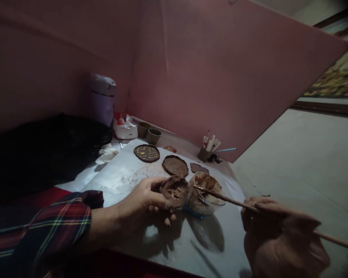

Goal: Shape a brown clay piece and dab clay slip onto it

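Seemingly mid-coating, with paste being picked up or stirred. Left hand point(145, 199) low over the bench point(220, 247), grip curled narrow around a small brown-smeared piece point(174, 190), fingers under and behind it, wet face turned up. Right hand point(278, 235) near the lower right corner, grip closed on a long thin stick point(229, 199), tip reaching leftward into the glass bowl point(205, 199) of brown paste. Bowl and held piece touching, or very nearly so; hard to tell which in the dim light.

Judged from this: any carry of paste from bowl to piece calls for only a short lift of the tip over the bowl's rim and a small swing left, with the held piece kept level and steady.

Room tight ahead: two dark round discs point(146, 153) point(175, 166) and a smaller flat scrap point(199, 168) laid out on the white paper point(121, 173) just beyond the hands. Two small cups point(144, 129) and a tool holder point(208, 148) farther back, against the pink wall point(220, 77). Black bag point(46, 150) crowding the left. Bench edge close on the right, just past the bowl, open floor beyond. Freest space on the bare near bench between the two hands.
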A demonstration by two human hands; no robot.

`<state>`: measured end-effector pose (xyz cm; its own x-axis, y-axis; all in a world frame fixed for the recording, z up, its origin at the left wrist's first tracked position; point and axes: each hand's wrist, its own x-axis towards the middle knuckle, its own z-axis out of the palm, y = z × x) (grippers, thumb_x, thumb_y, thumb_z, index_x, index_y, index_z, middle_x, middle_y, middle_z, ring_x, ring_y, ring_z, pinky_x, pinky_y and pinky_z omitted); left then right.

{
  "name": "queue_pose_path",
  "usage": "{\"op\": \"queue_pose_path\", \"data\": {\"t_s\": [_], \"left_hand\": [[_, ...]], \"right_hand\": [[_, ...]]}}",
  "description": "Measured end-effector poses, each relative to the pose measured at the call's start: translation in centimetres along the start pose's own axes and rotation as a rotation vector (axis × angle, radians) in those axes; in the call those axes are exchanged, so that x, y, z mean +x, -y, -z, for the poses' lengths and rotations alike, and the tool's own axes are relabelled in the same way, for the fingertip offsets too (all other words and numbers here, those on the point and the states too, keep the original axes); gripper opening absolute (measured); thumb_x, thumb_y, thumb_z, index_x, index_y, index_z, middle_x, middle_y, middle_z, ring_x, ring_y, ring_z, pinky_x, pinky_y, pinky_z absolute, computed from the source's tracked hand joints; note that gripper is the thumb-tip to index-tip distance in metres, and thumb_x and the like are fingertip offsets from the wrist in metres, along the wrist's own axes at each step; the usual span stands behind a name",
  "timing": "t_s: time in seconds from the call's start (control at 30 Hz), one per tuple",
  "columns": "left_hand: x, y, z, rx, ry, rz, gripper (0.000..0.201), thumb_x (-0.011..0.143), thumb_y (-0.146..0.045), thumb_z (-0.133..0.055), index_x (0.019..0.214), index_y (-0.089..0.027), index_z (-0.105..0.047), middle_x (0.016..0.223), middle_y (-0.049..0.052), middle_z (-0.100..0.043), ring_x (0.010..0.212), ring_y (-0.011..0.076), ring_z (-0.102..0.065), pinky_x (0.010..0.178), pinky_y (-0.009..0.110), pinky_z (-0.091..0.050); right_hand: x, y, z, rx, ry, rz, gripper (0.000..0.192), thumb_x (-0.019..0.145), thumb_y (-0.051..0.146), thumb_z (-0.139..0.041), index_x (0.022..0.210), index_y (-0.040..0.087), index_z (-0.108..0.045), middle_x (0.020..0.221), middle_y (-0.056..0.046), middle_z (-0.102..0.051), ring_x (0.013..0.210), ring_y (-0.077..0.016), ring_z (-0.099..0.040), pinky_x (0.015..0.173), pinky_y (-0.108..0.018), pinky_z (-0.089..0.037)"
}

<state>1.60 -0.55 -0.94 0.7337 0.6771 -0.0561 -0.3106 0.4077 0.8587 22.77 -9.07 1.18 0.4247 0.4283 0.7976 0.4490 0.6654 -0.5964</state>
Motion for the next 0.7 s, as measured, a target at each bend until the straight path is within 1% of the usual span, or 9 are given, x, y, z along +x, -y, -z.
{"op": "queue_pose_path", "data": {"t_s": [0.03,0.1,0.13,0.2,0.27,0.37,0.47,0.6,0.7], "left_hand": [[0.0,0.0,0.0,-0.006,0.006,0.003,0.04,0.061,-0.004,-0.058,0.1,-0.011,-0.064,0.077,0.007,-0.064,0.058,0.0139,-0.061,0.049,0.022,-0.049],[0.0,-0.1,-0.1,-0.013,0.017,0.001,0.033,0.062,-0.005,-0.06,0.094,-0.011,-0.064,0.076,0.006,-0.063,0.057,0.0131,-0.061,0.049,0.021,-0.049],[0.0,-0.1,-0.2,-0.017,0.019,0.0,0.031,0.061,-0.005,-0.061,0.092,-0.011,-0.064,0.075,0.006,-0.063,0.056,0.013,-0.061,0.049,0.021,-0.049],[0.0,-0.1,-0.2,-0.02,0.019,-0.006,0.03,0.061,-0.005,-0.061,0.09,-0.011,-0.064,0.073,0.005,-0.063,0.056,0.0132,-0.061,0.05,0.021,-0.05],[-0.1,-0.1,-0.2,-0.023,0.016,-0.009,0.03,0.06,-0.005,-0.061,0.09,-0.011,-0.064,0.071,0.005,-0.062,0.056,0.0131,-0.061,0.05,0.022,-0.05],[-0.1,0.0,-0.1,-0.021,0.023,-0.012,0.029,0.061,-0.006,-0.061,0.089,-0.011,-0.064,0.07,0.004,-0.062,0.056,0.0125,-0.061,0.051,0.021,-0.05],[-0.2,0.0,-0.1,0.004,0.033,-0.026,0.027,0.061,-0.006,-0.061,0.088,-0.01,-0.064,0.071,0.005,-0.063,0.056,0.0119,-0.061,0.052,0.021,-0.051],[-0.2,-0.1,-0.2,-0.005,0.033,-0.014,0.031,0.059,-0.004,-0.06,0.089,-0.009,-0.064,0.073,0.007,-0.065,0.057,0.0125,-0.062,0.053,0.021,-0.052],[-0.2,-0.2,-0.3,-0.02,0.007,-0.014,0.038,0.057,-0.002,-0.058,0.094,-0.01,-0.064,0.074,0.006,-0.066,0.055,0.0115,-0.061,0.052,0.021,-0.052]], "right_hand": [[-0.4,0.2,0.1,0.014,0.036,0.045,0.029,0.092,0.04,-0.05,0.076,0.023,-0.066,0.069,-0.002,-0.062,0.066,-0.0171,-0.061,0.042,-0.024,-0.042],[-1.2,0.6,0.3,-0.034,0.206,0.123,0.02,0.088,0.037,-0.057,0.085,0.024,-0.071,0.077,-0.004,-0.068,0.072,-0.0186,-0.065,0.048,-0.026,-0.05],[-1.6,0.7,0.5,-0.084,0.309,0.135,0.018,0.086,0.036,-0.061,0.088,0.023,-0.073,0.082,-0.006,-0.071,0.076,-0.0196,-0.067,0.054,-0.028,-0.054],[-2.5,1.0,0.8,-0.22,0.483,0.177,0.024,0.087,0.042,-0.06,0.093,0.024,-0.074,0.09,-0.007,-0.073,0.081,-0.0201,-0.069,0.066,-0.029,-0.057],[-3.4,1.0,0.8,-0.278,0.442,0.194,0.027,0.089,0.045,-0.056,0.097,0.026,-0.073,0.095,-0.006,-0.073,0.086,-0.0202,-0.07,0.072,-0.029,-0.058],[-4.0,1.0,0.3,-0.306,0.382,0.224,0.025,0.088,0.044,-0.057,0.097,0.027,-0.074,0.094,-0.006,-0.074,0.086,-0.0202,-0.07,0.077,-0.031,-0.058],[-3.5,1.2,-0.3,-0.307,0.422,0.265,0.023,0.088,0.042,-0.059,0.096,0.026,-0.074,0.092,-0.005,-0.074,0.085,-0.0203,-0.071,0.076,-0.03,-0.06],[-2.9,1.1,-0.6,-0.265,0.514,0.354,0.023,0.086,0.039,-0.062,0.102,0.027,-0.073,0.092,-0.005,-0.075,0.083,-0.0203,-0.072,0.074,-0.03,-0.061],[-3.5,0.6,-0.4,-0.261,0.449,0.323,0.025,0.087,0.041,-0.059,0.102,0.026,-0.073,0.093,-0.006,-0.074,0.085,-0.0227,-0.071,0.077,-0.036,-0.06]]}}
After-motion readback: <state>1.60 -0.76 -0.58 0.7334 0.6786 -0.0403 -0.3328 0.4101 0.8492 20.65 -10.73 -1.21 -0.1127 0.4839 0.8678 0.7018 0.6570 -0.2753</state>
